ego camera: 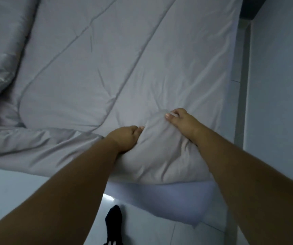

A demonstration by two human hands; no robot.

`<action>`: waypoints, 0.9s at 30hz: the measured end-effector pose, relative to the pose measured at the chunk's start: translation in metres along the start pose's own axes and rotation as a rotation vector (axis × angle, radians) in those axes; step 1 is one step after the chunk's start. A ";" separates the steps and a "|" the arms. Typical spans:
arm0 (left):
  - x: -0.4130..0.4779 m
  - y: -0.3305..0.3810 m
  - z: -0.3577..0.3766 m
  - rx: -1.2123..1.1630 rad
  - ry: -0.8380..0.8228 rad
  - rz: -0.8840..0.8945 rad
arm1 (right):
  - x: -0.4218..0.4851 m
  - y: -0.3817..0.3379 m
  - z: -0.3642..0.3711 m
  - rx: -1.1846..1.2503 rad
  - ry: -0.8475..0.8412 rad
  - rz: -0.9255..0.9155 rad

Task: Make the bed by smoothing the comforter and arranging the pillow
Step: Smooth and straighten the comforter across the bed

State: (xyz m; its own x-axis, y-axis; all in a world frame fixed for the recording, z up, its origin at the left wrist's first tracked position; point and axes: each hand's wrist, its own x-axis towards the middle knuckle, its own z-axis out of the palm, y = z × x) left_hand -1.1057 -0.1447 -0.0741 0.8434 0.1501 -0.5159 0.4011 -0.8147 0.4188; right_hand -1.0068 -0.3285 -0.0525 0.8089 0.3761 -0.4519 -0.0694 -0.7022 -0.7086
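landmark: comforter [106,68], pale grey and quilted with long diagonal stitch lines; every place below is given relative to it.
comforter, position: spread flat over the bed and filling most of the view; its near edge hangs over the bedside towards the person.
bunched corner [160,152]: the comforter's near right part, gathered into a rounded, puffy mound with creases radiating from it into the flat fabric.
left hand [124,138]: on the left flank of the mound, fingers curled into the cloth and gripping it; only the thumb tip shows against the fabric, the other fingertips being buried in the fold.
right hand [181,121]: at the top right of the mound, thumb laid across the crest and fingers curled over behind it, so the cloth is pinched between them.
hands, relation: apart, with the gathered comforter between them; both forearms are bare and reach in from the near side.
pillow [2,50]: shinier grey, plump and creased, at the comforter's far left margin; whether it rests on the comforter or just beside it cannot be told.
sheet [168,204]: light blue, showing directly beneath the comforter's near edge, below the mound.
post [241,85]: white and upright, just beside the comforter's right edge.
wall [280,85]: pale, beyond the post on the comforter's right.
floor [18,200]: light tiles, below the comforter's near edge.
foot [114,221]: in a black sock, on the floor below the near edge, under the left forearm.
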 end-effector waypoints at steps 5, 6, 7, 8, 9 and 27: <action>-0.049 0.016 0.018 0.017 -0.254 0.080 | -0.030 0.011 -0.013 0.169 -0.053 0.159; -0.056 0.018 0.021 0.021 -0.290 0.097 | -0.033 0.012 -0.012 0.181 -0.064 0.159; -0.061 0.017 0.024 0.016 -0.324 0.108 | -0.034 0.012 -0.009 0.192 -0.084 0.150; -0.065 0.016 0.027 0.004 -0.359 0.113 | -0.036 0.012 -0.005 0.186 -0.107 0.131; -0.068 0.014 0.028 -0.010 -0.396 0.115 | -0.036 0.012 -0.001 0.157 -0.131 0.110; -0.074 -0.006 0.044 -0.476 -0.123 -0.366 | -0.043 0.032 0.059 -0.378 0.257 -0.121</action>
State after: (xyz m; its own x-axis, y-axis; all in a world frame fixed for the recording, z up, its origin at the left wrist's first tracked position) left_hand -1.1860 -0.1752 -0.0718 0.5847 0.2835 -0.7601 0.7965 -0.3785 0.4716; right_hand -1.0781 -0.3310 -0.0876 0.9196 0.3406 -0.1960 0.2132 -0.8515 -0.4791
